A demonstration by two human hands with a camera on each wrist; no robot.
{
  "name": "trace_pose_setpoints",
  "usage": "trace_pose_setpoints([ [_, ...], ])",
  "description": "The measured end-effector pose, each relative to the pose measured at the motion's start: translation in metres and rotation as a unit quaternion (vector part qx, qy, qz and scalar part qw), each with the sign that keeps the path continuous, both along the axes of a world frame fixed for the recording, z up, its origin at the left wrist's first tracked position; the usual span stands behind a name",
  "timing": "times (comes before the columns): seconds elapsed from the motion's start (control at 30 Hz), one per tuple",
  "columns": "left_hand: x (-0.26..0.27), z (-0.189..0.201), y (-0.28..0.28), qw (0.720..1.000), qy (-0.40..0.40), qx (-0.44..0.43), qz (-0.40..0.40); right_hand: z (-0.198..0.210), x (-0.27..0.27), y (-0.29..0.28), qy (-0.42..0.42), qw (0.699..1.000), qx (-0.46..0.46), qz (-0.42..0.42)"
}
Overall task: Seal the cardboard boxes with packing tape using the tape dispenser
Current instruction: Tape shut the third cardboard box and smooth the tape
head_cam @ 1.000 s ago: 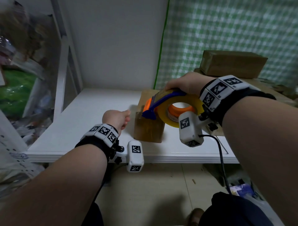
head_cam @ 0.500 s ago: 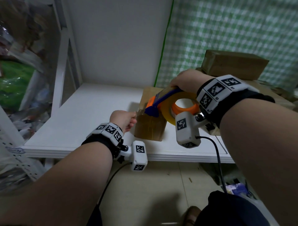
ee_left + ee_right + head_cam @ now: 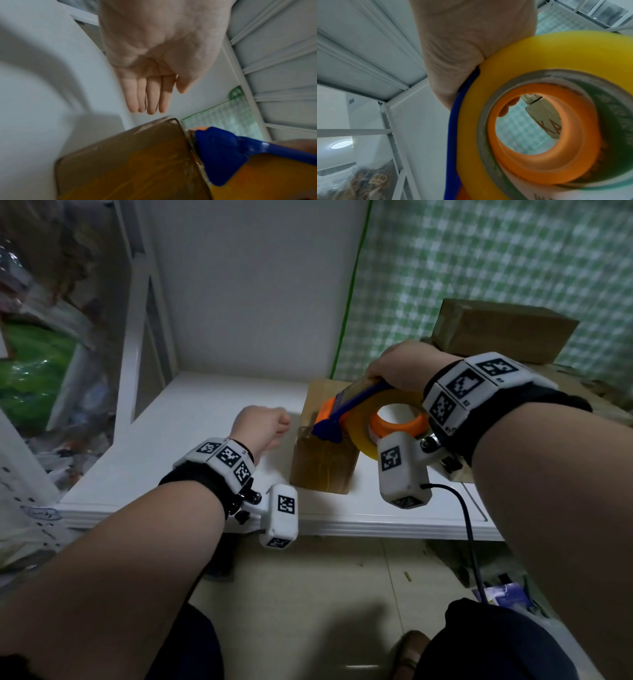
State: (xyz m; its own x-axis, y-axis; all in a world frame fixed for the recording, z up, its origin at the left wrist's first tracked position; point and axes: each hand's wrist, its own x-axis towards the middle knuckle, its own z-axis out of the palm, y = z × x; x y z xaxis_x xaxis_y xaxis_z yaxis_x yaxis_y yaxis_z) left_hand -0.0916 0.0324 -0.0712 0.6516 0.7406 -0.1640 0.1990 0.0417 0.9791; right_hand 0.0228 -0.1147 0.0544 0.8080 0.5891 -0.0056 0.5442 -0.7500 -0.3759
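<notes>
A small brown cardboard box point(image 3: 322, 463) stands on the white table, with shiny tape across its near face point(image 3: 128, 162). My right hand point(image 3: 400, 368) grips the tape dispenser point(image 3: 342, 412) from above. The dispenser has a blue frame, an orange hub and a yellow tape roll point(image 3: 488, 94). Its blue front end point(image 3: 221, 151) sits at the box's near top edge. My left hand point(image 3: 260, 424) hovers just left of the box, holding nothing. Its fingers point(image 3: 150, 97) are together and relaxed, a little apart from the box corner.
The white table point(image 3: 191, 440) runs left and back to a white wall. Larger cardboard boxes point(image 3: 503, 337) are stacked at the back right, against a green checked cloth point(image 3: 479, 268). A white frame point(image 3: 137, 320) borders the left side. A black cable point(image 3: 469, 529) hangs off the table's front edge.
My left hand has drifted forward and closer to the box's left side. The dispenser has stayed at the box's near top edge, shifting only slightly.
</notes>
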Motion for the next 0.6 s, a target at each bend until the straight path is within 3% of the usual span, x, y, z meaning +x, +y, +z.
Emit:
trace_pose_setpoints([
  [0.1, 0.000, 0.004, -0.007, 0.993, -0.017, -0.052, -0.104, -0.002, 0.009, 0.001, -0.001, 1.000, 0.011, 0.006],
  [0.23, 0.000, 0.000, -0.009, 0.976, 0.016, -0.052, -0.211, -0.004, 0.011, 0.001, 0.010, 1.000, 0.019, 0.005],
  [0.6, 0.000, 0.005, -0.023, 0.959, 0.122, -0.075, -0.245, -0.001, 0.002, 0.002, -0.001, 1.000, -0.030, 0.004],
])
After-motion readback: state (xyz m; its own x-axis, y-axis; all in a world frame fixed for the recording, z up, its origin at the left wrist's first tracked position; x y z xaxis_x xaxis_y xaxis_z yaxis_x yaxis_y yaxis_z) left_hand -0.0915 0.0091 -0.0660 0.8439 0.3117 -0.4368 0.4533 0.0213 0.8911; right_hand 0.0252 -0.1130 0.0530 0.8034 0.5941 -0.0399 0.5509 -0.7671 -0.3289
